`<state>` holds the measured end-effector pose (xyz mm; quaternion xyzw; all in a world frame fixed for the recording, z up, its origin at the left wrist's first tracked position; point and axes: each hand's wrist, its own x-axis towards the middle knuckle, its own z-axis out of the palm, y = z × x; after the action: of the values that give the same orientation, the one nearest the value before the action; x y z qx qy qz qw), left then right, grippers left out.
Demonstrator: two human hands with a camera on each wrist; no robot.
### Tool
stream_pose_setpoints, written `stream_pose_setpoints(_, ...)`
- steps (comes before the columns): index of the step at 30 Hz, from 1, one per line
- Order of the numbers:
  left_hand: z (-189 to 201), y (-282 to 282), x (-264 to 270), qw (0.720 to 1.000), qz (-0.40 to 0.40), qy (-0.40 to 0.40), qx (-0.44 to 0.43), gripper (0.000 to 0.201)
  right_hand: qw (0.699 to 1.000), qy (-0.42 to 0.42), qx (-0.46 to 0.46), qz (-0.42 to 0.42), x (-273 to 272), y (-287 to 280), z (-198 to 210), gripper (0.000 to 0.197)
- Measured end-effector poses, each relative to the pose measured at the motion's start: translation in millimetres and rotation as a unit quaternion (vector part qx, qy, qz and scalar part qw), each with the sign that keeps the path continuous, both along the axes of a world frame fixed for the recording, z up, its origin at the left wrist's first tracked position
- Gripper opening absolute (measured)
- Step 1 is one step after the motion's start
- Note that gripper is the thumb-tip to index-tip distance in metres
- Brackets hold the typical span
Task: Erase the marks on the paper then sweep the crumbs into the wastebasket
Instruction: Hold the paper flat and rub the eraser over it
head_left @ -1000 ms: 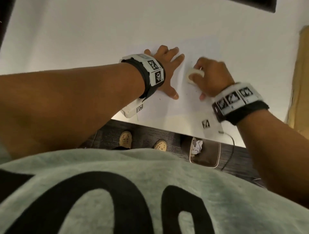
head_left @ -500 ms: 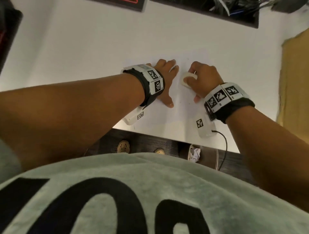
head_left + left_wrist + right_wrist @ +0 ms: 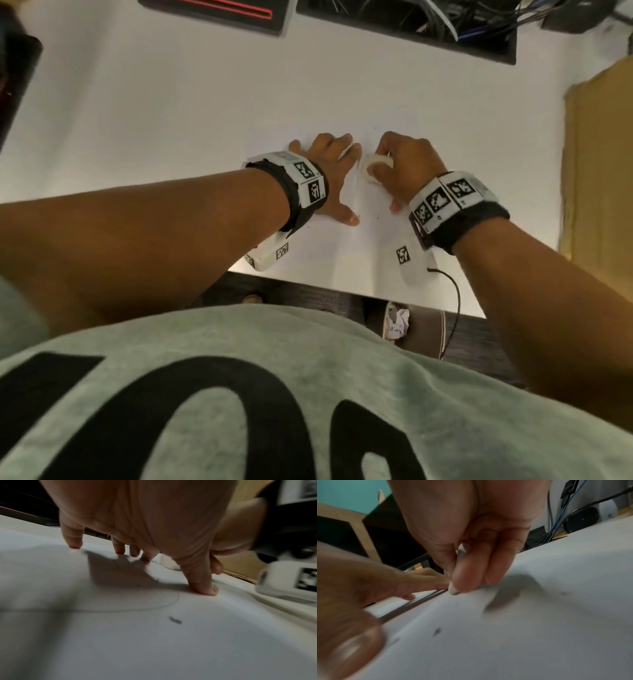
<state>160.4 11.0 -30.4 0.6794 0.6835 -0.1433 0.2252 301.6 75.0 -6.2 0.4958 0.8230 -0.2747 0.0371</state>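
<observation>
Since a second ago my right hand has slid the pinched eraser toward my left hand, whose splayed fingers pin the paper. Beside the eraser, crumbs and a pencil loop (faint) mark the paper; the wastebasket sits below the desk edge, well apart from the eraser.

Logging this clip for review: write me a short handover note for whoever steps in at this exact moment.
Left hand: fingers spread, pressing the paper flat on the table.
Right hand: grips the white eraser, its tip on the paper beside the left fingers.
Done: erasing is under way; dark crumbs lie on the sheet.
Left: a curved pencil line near the left thumb to erase, then sweep the crumbs into the wastebasket on the floor below the table's near edge.
</observation>
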Motion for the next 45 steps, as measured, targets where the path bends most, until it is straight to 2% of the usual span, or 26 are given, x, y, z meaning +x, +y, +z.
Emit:
stream_pose_setpoints(6,0,0,-1,1.000,0.000,0.002,0.001,0.121,0.998,-0.022,-0.051,0.036,22,-25,-6,0.006)
stream_pose_setpoints(10,-1,0,-1,1.000,0.004,0.000,0.003,0.121,0.999,0.016,-0.025,-0.016,7,0,-5,0.007)
stream_pose_setpoints(15,-1,0,-2,1.000,0.001,-0.001,0.000,0.122,0.998,-0.003,-0.069,0.008,30,-23,-9,0.006)
stream_pose_setpoints(18,0,0,-1,1.000,-0.001,-0.003,0.002,0.121,0.999,0.022,-0.032,-0.028,11,1,-6,0.008)
stream_pose_setpoints(20,0,-1,-1,1.000,0.000,-0.006,-0.002,0.121,0.998,0.033,-0.040,-0.045,9,1,-6,0.007)
stream_pose_setpoints(24,2,-1,-2,1.000,-0.004,-0.009,-0.003,0.121,0.996,0.002,-0.089,-0.002,23,-23,-8,0.005)
stream_pose_setpoints(29,1,-2,-1,1.000,-0.004,-0.012,0.007,0.120,0.997,0.024,-0.058,-0.054,12,-4,-5,0.006)
stream_pose_setpoints(33,0,-1,-2,1.000,-0.004,-0.005,0.018,0.119,0.994,0.007,-0.108,-0.012,21,-26,-8,0.005)
stream_pose_setpoints(37,-1,0,-2,1.000,-0.005,-0.002,0.014,0.118,0.995,0.037,-0.067,-0.063,7,0,-1,0.006)
stream_pose_setpoints(42,-2,0,-2,1.000,-0.009,0.001,0.020,0.119,0.993,0.005,-0.116,-0.017,25,-31,-4,0.005)
stream_pose_setpoints(45,-3,1,-3,1.000,-0.010,0.001,0.016,0.119,0.996,0.018,-0.077,-0.049,14,-8,-1,0.006)
